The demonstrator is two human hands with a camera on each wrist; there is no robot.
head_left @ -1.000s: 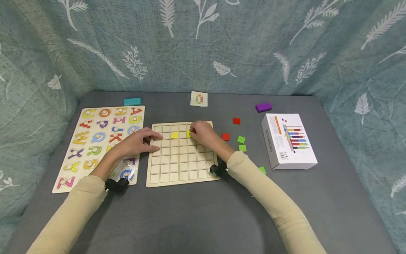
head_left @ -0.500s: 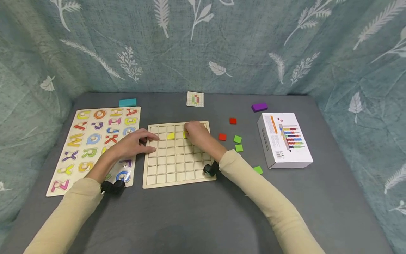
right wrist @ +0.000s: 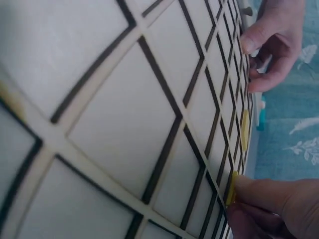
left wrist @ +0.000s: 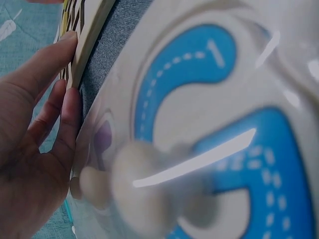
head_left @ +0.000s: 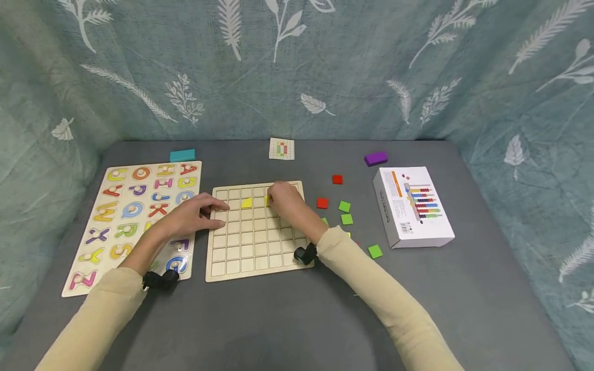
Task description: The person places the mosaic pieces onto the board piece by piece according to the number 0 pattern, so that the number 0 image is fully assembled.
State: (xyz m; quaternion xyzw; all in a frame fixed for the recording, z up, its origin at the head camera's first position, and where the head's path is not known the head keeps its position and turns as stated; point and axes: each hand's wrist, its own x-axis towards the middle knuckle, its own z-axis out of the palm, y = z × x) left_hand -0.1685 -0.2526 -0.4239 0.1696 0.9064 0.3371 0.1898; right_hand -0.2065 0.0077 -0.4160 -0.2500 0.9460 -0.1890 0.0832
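A pale wooden grid board (head_left: 233, 268) lies flat in front of me. My left hand (head_left: 190, 214) rests at its left edge, with thumb and index finger spread apart; in the left wrist view the thumb (left wrist: 55, 57) lies on the board's edge. My right hand (head_left: 287, 202) bends over the upper part of the grid, pinching a yellow tile (right wrist: 232, 188) at a square, as the right wrist view shows. Most of this tile is hidden by the fingers in the head view. Another yellow tile (head_left: 246, 202) sits in the grid to its left.
A wooden letter puzzle (head_left: 104, 198) lies under the left forearm. Right of the board are green tiles (head_left: 346, 219) and red tiles (head_left: 322, 203), some partly hidden by the right sleeve. Further out are a white box (head_left: 413, 206), purple block (head_left: 376, 158), teal block (head_left: 182, 155) and pattern card (head_left: 281, 148).
The head view has shifted, so everything appears a little further left and lower. Both hands keep their places on the board. More tiles show beside the right forearm.
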